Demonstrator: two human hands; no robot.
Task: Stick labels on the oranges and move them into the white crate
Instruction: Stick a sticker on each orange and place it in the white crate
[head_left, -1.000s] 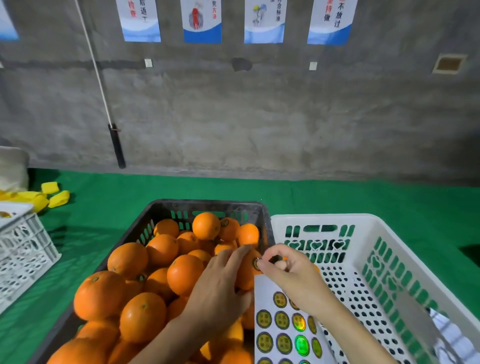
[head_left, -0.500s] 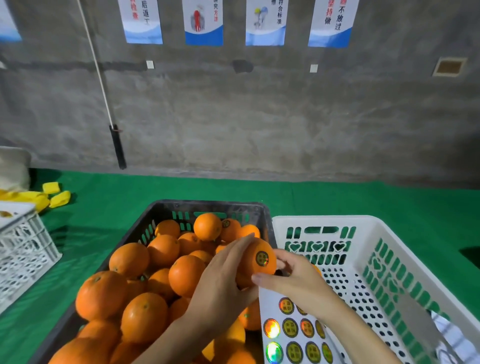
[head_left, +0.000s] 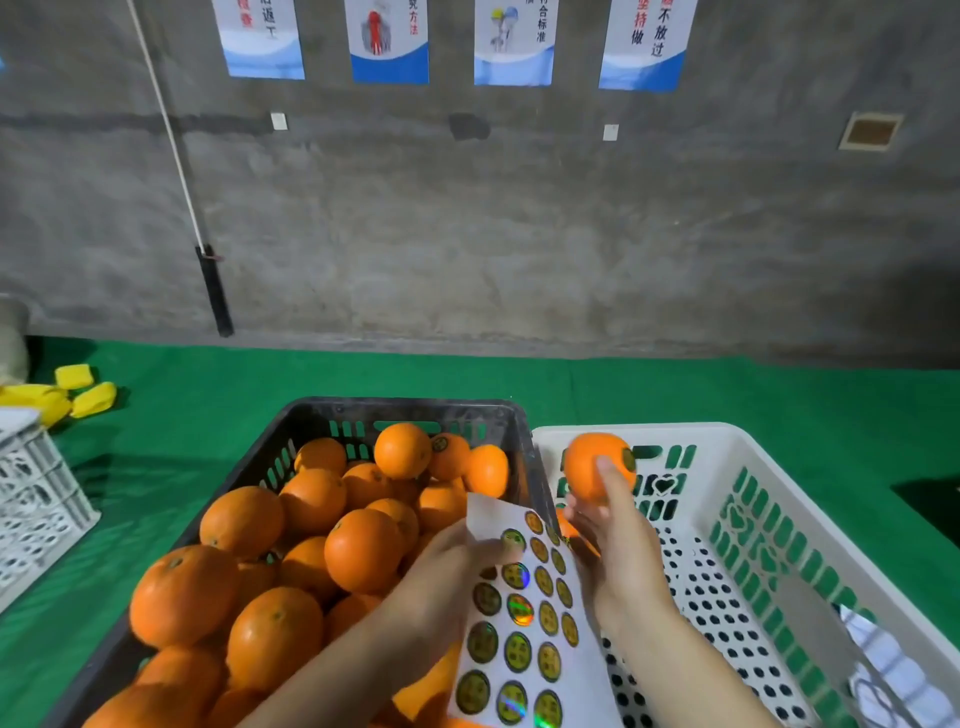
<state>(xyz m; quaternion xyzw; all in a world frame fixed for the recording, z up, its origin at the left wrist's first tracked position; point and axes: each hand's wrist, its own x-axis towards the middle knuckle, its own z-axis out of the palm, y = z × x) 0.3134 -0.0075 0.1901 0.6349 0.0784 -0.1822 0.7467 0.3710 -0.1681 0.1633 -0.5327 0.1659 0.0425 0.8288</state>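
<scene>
My right hand (head_left: 621, 545) grips a labelled orange (head_left: 589, 465) and holds it above the near left corner of the white crate (head_left: 779, 519). A round sticker shows on the orange's right side. My left hand (head_left: 447, 577) pinches the upper edge of a white label sheet (head_left: 524, 613) carrying several shiny round stickers, over the right rim of the black crate (head_left: 322, 415). That black crate is heaped with several oranges (head_left: 311, 545); one at the back bears a sticker (head_left: 440, 444). Another orange (head_left: 566, 530) peeks from behind the sheet inside the white crate.
Green cloth (head_left: 675, 395) covers the table up to a grey wall. Another white perforated crate (head_left: 31, 499) stands at the left edge, with yellow items (head_left: 78, 389) behind it. A white cloth-like thing (head_left: 893, 670) lies in the white crate's near right corner.
My right hand has taken the freshly labelled orange from my left hand and carried it right, over the white crate. My left hand now holds the label sheet.
</scene>
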